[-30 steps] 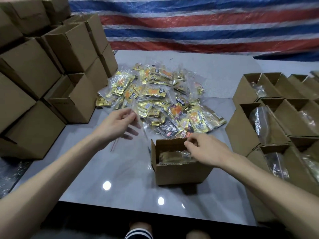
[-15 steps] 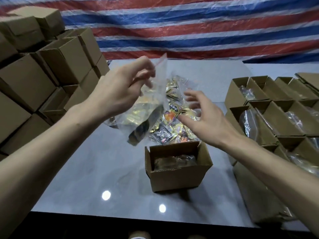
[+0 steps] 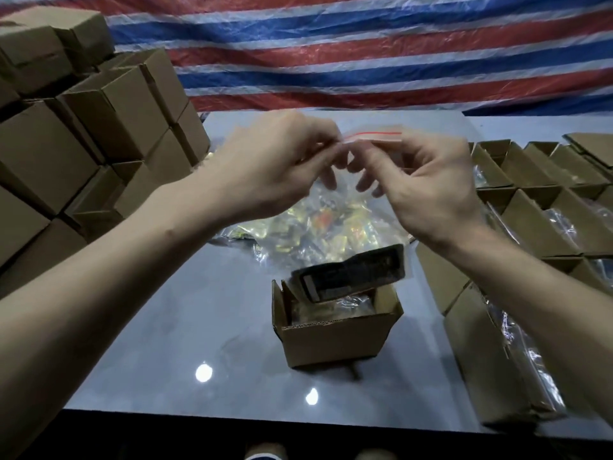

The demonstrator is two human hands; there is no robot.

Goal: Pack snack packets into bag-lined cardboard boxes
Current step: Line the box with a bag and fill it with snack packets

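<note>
I hold a clear zip bag (image 3: 361,227) up over the table, pinching its red-lined top strip with my left hand (image 3: 282,161) and my right hand (image 3: 428,184). A dark snack packet (image 3: 351,273) lies at the bottom of the hanging bag. Directly below stands a small open cardboard box (image 3: 335,333) with a plastic-wrapped packet inside. Behind the bag, blurred through its plastic, is the pile of yellow snack packets (image 3: 288,234) on the grey table (image 3: 199,327).
Stacked closed cardboard boxes (image 3: 83,144) fill the left side. Rows of open, bag-lined boxes (image 3: 544,220) stand along the right edge. A striped red, white and blue tarp (image 3: 365,54) hangs at the back. Bare tabletop lies left of the small box.
My left hand lifted the bag from the table. My right hand left the box, rose and joined the left at the bag's top strip. The bag now hangs over the box.
</note>
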